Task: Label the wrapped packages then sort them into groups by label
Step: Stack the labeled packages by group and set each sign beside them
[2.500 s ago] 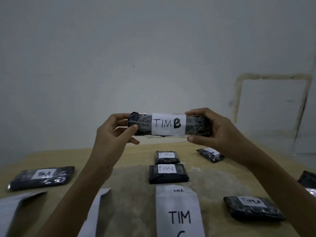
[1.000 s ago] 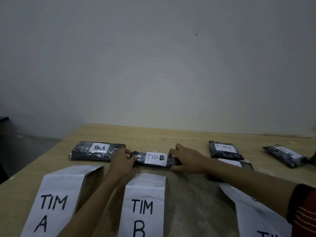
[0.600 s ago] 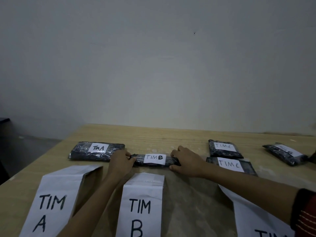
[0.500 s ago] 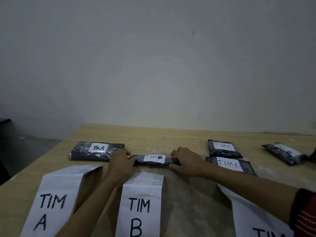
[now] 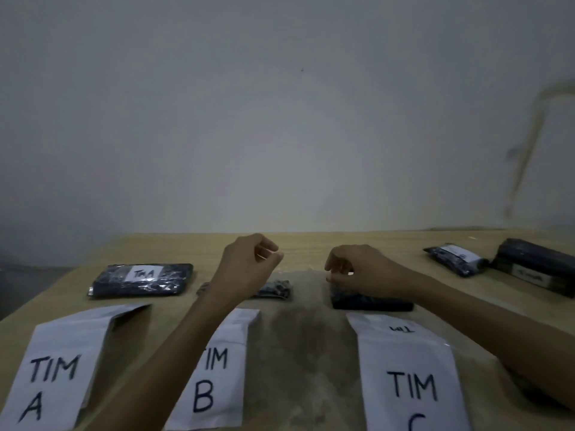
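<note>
Both hands are lifting off the B package point(image 5: 275, 289), now lying on the surface point(image 5: 311, 244) above the B sign point(image 5: 214, 374). Left hand point(image 5: 245, 269) and right hand point(image 5: 364, 270) are hovering loosely curled, grips released, holding nothing. Next pick should be label-checked first.

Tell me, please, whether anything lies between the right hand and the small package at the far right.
Nothing visible: only bare table lies between the right hand and the small package; the larger package sits beyond it.
</note>
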